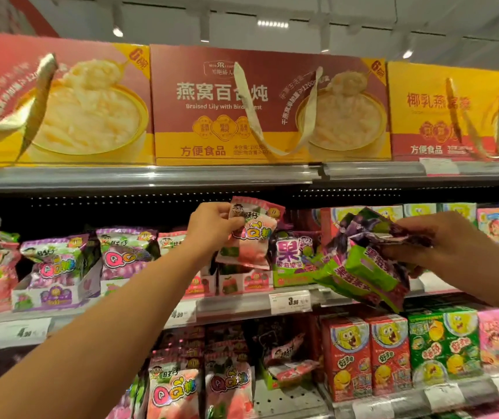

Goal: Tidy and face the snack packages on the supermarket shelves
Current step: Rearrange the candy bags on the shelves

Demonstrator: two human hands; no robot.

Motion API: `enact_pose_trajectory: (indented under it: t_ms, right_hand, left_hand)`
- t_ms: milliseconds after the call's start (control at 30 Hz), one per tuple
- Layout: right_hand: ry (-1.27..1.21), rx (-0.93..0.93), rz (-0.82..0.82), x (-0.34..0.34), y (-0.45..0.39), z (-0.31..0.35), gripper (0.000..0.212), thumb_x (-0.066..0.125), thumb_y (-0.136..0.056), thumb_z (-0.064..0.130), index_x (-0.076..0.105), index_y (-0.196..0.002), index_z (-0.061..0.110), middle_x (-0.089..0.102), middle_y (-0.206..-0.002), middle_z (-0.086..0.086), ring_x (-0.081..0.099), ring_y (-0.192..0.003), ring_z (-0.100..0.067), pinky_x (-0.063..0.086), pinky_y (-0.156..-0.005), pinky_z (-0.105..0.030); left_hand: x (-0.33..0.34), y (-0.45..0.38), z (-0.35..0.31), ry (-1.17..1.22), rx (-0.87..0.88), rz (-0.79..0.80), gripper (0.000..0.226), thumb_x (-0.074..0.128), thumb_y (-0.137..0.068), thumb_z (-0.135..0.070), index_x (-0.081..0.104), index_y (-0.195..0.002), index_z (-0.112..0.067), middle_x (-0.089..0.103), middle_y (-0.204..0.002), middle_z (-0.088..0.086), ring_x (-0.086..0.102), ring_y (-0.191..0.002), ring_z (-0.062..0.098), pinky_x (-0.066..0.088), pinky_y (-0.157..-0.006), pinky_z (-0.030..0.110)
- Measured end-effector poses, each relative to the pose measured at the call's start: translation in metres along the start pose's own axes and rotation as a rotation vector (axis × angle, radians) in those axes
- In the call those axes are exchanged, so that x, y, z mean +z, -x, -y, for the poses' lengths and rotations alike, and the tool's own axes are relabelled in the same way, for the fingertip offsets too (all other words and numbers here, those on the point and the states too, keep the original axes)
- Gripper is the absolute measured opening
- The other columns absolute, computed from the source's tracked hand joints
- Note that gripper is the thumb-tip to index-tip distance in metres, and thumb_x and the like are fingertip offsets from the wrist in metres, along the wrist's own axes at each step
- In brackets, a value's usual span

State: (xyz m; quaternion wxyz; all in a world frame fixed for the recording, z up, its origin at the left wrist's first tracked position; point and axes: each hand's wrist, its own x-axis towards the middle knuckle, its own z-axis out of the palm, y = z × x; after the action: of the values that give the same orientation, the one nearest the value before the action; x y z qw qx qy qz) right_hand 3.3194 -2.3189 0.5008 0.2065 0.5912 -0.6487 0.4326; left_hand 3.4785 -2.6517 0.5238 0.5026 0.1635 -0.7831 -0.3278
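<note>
Reaching up from seven o'clock, the left hand (212, 225) pinches a pink peach candy bag (249, 234) at centre, above the middle shelf (242, 300). At three o'clock the right hand (441, 243) grips a bunch of purple-green packets (366, 267). Twelve o'clock: red-and-yellow gift boxes (269, 104) along the top shelf.

3 gift boxes (269, 104), 2 hands (212, 225)

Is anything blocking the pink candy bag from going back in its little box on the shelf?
Nothing visible does. The left hand holds the pink bag just above the open pink tray. The purple-green packs in the right hand are off to the side.
</note>
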Motion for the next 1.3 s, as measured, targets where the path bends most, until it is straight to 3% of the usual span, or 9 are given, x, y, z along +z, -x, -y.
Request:
enact_pose_trajectory:
  t_ms: [100,300,433,500,667,833,1033,1200,1300]
  right_hand:
    - [0.039,-0.002,0.021,-0.003,0.004,-0.002,0.004,0.077,-0.079,0.029,0.076,-0.079,0.033,0.071,-0.062,0.004,0.067,-0.052,-0.011,0.050,-0.051,-0.016]
    - [0.077,0.031,0.037,-0.006,0.010,-0.006,0.011,0.078,-0.083,0.021,0.079,-0.090,0.030,0.073,-0.069,0.005,0.068,-0.054,-0.010,0.051,-0.053,-0.017]
    - [0.082,0.044,0.038,-0.004,0.015,-0.004,0.016,0.076,-0.080,0.032,0.078,-0.096,0.034,0.074,-0.072,0.009,0.069,-0.055,-0.009,0.051,-0.055,-0.016]
    - [0.064,0.053,0.041,-0.002,0.018,-0.003,0.018,0.075,-0.079,0.035,0.078,-0.096,0.036,0.075,-0.074,0.009,0.069,-0.056,-0.009,0.052,-0.055,-0.017]
    - [0.108,0.064,0.063,0.003,0.020,-0.004,0.013,0.080,-0.084,0.022,0.076,-0.083,0.035,0.072,-0.071,0.005,0.070,-0.058,-0.011,0.056,-0.057,-0.028]
    - [0.075,0.067,0.059,0.008,0.023,-0.001,0.011,0.079,-0.082,0.028,0.076,-0.088,0.038,0.073,-0.072,0.004,0.070,-0.060,-0.011,0.054,-0.056,-0.027]
    - [0.071,0.091,0.099,0.012,0.026,0.006,0.015,0.075,-0.080,0.039,0.076,-0.095,0.042,0.076,-0.077,0.005,0.071,-0.065,-0.012,0.057,-0.061,-0.038]
    - [0.095,0.097,0.101,0.011,0.029,0.009,0.011,0.077,-0.083,0.035,0.076,-0.092,0.042,0.074,-0.074,0.008,0.070,-0.063,-0.014,0.057,-0.062,-0.047]
    - [0.092,0.105,0.092,0.011,0.034,0.009,0.014,0.073,-0.080,0.043,0.077,-0.087,0.032,0.072,-0.072,0.004,0.068,-0.062,-0.016,0.056,-0.063,-0.051]
  left_hand:
    - [0.010,-0.013,0.005,-0.105,-0.036,-0.089,0.008,0.071,-0.091,-0.020,0.073,-0.084,-0.017,0.074,-0.073,-0.001,0.072,-0.059,0.011,0.059,-0.055,0.028]
    - [0.015,-0.036,0.012,-0.372,-0.084,-0.098,0.017,0.068,-0.089,-0.018,0.068,-0.099,-0.005,0.072,-0.093,0.016,0.071,-0.087,0.033,0.059,-0.080,0.047]
    - [0.016,-0.048,0.009,-0.553,-0.065,-0.124,0.007,0.066,-0.085,-0.008,0.062,-0.080,-0.004,0.067,-0.084,0.015,0.067,-0.087,0.034,0.057,-0.071,0.039]
    - [0.018,-0.053,0.009,-0.651,-0.032,-0.130,0.025,0.066,-0.086,-0.009,0.050,-0.067,-0.011,0.060,-0.072,0.009,0.062,-0.076,0.029,0.047,-0.058,0.033]
    - [0.020,-0.054,0.009,-0.776,-0.074,0.105,0.017,0.071,-0.084,-0.018,0.058,-0.076,-0.012,0.062,-0.075,0.008,0.059,-0.067,0.020,0.044,-0.053,0.030]
    - [0.027,-0.061,0.009,-0.587,-0.167,0.245,0.017,0.071,-0.086,-0.008,0.064,-0.099,0.001,0.075,-0.091,0.019,0.074,-0.086,0.034,0.062,-0.079,0.047]
    - [0.018,-0.066,0.014,-0.479,-0.425,0.372,0.024,0.063,-0.094,-0.007,0.053,-0.073,-0.003,0.063,-0.049,0.012,0.065,-0.041,0.020,0.057,-0.045,0.031]
    - [0.023,-0.057,0.005,-1.036,0.038,0.248,0.034,0.072,-0.085,-0.042,0.061,-0.105,-0.017,0.066,-0.092,0.002,0.066,-0.084,0.023,0.053,-0.069,0.034]
    - [0.031,-0.045,0.004,-1.169,0.381,0.089,0.044,0.069,-0.086,-0.031,0.054,-0.126,-0.020,0.062,-0.112,0.008,0.061,-0.103,0.033,0.045,-0.070,0.038]
